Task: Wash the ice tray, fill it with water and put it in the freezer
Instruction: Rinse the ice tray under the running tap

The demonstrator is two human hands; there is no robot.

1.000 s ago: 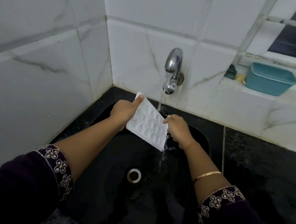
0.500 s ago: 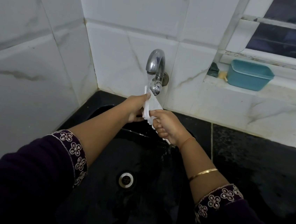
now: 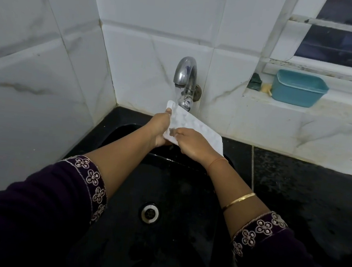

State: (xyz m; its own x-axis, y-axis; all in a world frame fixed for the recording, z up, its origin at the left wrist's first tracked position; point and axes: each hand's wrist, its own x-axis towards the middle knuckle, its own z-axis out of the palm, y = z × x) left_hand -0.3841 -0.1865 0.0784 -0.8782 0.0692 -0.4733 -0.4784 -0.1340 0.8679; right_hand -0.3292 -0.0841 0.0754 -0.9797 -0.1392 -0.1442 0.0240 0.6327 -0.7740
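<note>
Single head-worn wide-angle view, facing forward and steeply down, near the curved chrome wall tap (image 3: 185, 75), black stone sink basin (image 3: 117, 225) below the tap, white veined tile corner (image 3: 104, 65) to its left, window ledge (image 3: 282, 103) to its right.

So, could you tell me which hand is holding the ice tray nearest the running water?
The left hand: its thumb runs up the ice tray almost to the stream from the tap, while the right hand grips the near edge, lower down.
</note>
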